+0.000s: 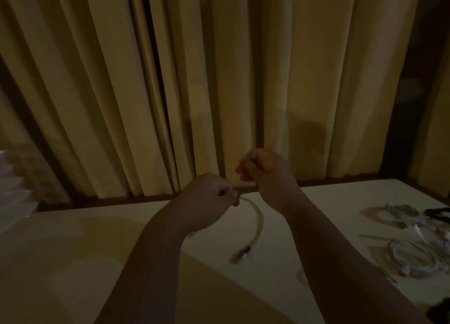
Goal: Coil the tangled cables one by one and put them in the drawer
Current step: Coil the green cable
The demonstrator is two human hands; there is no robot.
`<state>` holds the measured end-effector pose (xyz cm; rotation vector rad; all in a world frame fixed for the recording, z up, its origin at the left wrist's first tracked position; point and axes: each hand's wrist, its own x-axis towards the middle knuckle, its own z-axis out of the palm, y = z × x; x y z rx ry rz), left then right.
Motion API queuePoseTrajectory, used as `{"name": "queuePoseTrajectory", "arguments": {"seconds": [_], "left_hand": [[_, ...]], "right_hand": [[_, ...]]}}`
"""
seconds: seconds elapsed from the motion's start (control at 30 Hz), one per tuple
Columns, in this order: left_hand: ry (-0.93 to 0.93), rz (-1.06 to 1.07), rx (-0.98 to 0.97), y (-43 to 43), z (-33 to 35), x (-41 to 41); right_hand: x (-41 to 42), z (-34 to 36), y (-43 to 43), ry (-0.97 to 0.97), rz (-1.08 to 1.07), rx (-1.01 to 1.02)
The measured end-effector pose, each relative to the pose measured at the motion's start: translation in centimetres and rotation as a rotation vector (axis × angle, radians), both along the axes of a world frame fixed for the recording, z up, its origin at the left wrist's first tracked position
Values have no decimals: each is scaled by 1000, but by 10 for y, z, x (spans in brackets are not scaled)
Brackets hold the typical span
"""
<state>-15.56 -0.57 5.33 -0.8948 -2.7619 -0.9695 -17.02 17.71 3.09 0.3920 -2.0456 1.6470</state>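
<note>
Bare left hand [207,197], right hand [264,171] pinch pale cable [259,217] above table [73,241].

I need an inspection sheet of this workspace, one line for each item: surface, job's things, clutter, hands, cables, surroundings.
Surface: pale table, dimly lit.
Job's things: one cable in the hands, its plug lying on the table; no drawer seen.
Clutter: black thing at the right edge; white pleated thing at the left.
Hands: left hand and right hand both grip the cable above the table.
Cables: pile of white cables, loosely looped, on the right.
Surroundings: curtain behind the table.
</note>
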Motion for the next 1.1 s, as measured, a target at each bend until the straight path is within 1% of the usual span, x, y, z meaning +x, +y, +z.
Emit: {"name": "queuePoseTrajectory", "arguments": {"seconds": [0.07,0.13,0.2,0.27,0.37,0.43,0.57,0.67,0.8,0.93,1.0,1.1], "left_hand": [[19,13,21,-7,9,-5],[37,37,56,-15,15,-10],[74,58,80,-21,18,-14],[110,74,104,-20,18,-16],[155,90,152,-15,14,-21],[201,96,184,-14,11,-24],[295,99,264,-12,7,-30],[338,104,291,-10,1,-33],[304,68,360,2,-7,-31],[236,78,384,18,-14,-28],[218,64,357,23,-17,-27],[208,27,287,30,-14,-22]], "right_hand": [[-3,-5,3,-54,-62,233],[-6,-10,5,-139,-58,364],[-8,-15,3,-221,-23,380],[-9,-17,-2,-272,53,324],[-10,-16,-10,-309,173,168],[-9,-15,-12,-338,194,86],[-2,-12,-16,-301,269,-82],[5,-5,-20,-402,390,-304],[13,6,-21,-402,606,-602],[19,20,-15,-363,641,-933],[20,23,-9,-334,654,-1077],[19,23,-3,-294,766,-1216]]}}
